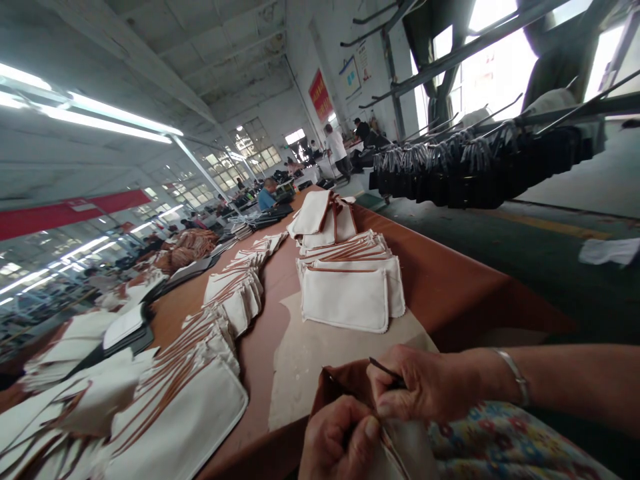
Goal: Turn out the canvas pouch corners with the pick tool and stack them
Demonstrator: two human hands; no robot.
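Low in the view, my left hand (337, 440) pinches the edge of a white fabric pouch (413, 450) with brown trim. My right hand (425, 387) is closed just beside it, its fingertips at the same edge. A thin dark tool (386, 369) pokes out from between the right fingers; its working end is hidden, so its kind cannot be told. Brown material (343, 383) rises behind both hands. On the table ahead stands a stack of similar white pouches (345, 297) with brown edging.
A long overlapping row of white pouches (185, 407) runs along the left of the brown-covered table (440, 267). A tan sheet (295, 373) lies under the near stack. To the right, black bags (465, 177) hang from a metal rack. Several people work farther back.
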